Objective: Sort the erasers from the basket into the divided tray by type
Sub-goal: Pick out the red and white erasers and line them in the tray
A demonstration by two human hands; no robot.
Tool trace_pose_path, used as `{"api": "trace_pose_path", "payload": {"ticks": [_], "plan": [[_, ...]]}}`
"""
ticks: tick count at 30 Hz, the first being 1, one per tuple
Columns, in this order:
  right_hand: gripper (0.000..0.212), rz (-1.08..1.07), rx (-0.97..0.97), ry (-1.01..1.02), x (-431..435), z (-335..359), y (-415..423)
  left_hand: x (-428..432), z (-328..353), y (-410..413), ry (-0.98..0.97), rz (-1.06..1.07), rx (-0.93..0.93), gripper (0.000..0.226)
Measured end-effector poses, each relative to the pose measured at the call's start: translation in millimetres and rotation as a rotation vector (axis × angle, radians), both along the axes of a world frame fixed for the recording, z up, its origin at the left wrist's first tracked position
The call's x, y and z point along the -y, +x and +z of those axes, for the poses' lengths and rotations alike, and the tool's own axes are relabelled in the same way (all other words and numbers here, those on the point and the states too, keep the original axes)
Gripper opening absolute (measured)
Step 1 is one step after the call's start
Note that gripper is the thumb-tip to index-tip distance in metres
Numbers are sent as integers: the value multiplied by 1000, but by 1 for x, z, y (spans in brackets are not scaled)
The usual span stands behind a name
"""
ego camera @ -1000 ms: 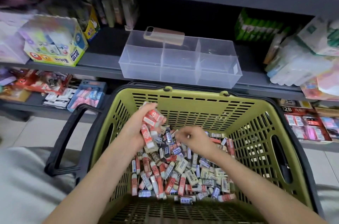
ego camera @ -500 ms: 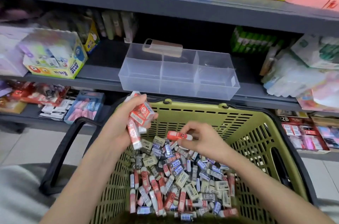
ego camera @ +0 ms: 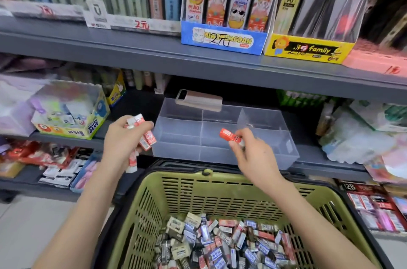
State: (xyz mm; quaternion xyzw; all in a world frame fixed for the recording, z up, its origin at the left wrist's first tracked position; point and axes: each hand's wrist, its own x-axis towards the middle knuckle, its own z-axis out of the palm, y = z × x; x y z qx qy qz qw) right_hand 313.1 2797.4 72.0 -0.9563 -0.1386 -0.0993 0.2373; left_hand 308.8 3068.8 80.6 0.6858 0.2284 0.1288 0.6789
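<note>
While the left hand (ego camera: 122, 145) hangs just off the tray's left end, its grip is curled tight round a bunch of red-and-white erasers (ego camera: 144, 135); some poke out above the fingers, one dangles below the palm; well to the left of that grip, on the same grey shelf (ego camera: 319, 164), sits a yellow glue box (ego camera: 72, 114); just to the right of the grip begins the clear divided tray (ego camera: 182, 154), standing on the shelf; up above and between the two grips, a phone (ego camera: 199, 100) lies across the tray's back rim; now the right hand (ego camera: 255, 155), and its grip is a narrow pinch, thumb and fingertips on a single red eraser (ego camera: 229, 135), held up in front of the tray's middle section; below both grips, the green basket (ego camera: 198, 198); deep in it, well under either grip, the heap of loose erasers (ego camera: 220, 244), red, blue and cream sleeves all jumbled.
</note>
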Motion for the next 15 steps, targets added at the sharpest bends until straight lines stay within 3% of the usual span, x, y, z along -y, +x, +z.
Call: {"api": "trace_pose_path", "payload": {"ticks": [10, 13, 15], "plan": [[12, -25, -27, 76, 36, 12, -25, 31, -10, -16, 110, -159, -103, 16], [12, 3, -92, 362, 20, 29, -5, 27, -6, -8, 75, -111, -54, 17], [10, 83, -226, 554, -2, 41, 14, 21, -2, 0, -77, -69, -13, 16]]}}
